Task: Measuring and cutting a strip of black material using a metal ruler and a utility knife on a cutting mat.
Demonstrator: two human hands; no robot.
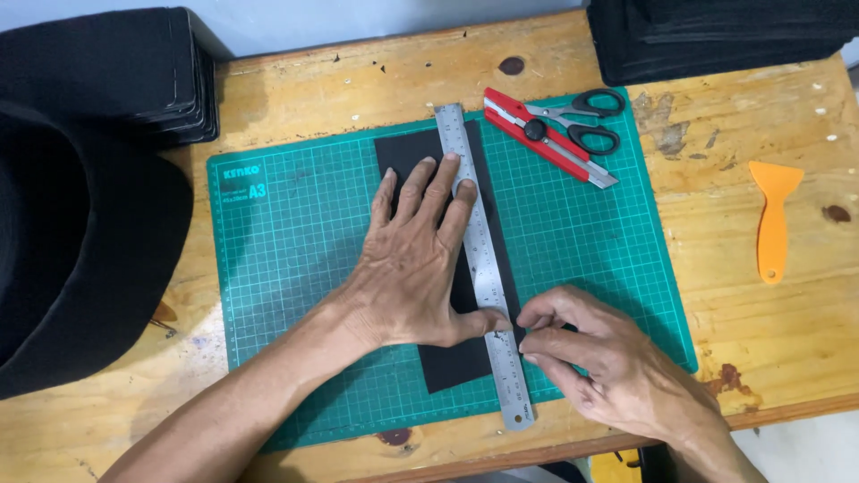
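Left hand is spread flat and open, palm down, pressing the steel ruler onto the black sheet in the middle of the green mat. Fingers fan out toward the far end, thumb hooked against the ruler near its middle. Right hand sits at the near right, fingertips pinched together at the ruler's right edge, just where the sheet's edge peeks out; whether there's anything between those fingers I can't tell, it's too small to see. The ruler runs near to far with a slight tilt, its near end overhanging the sheet and almost reaching the mat's near edge. To do this well, I'd say the flat hand needs weight spread along the ruler's length, not just the middle, so the near end doesn't swing. Fingertips should stay back from the right edge. The ruler's line wants checking against the mat's grid at both ends. The red knife and scissors lie untouched at the mat's far right, the orange scraper off on the table to the right, black stacks in the far corners.
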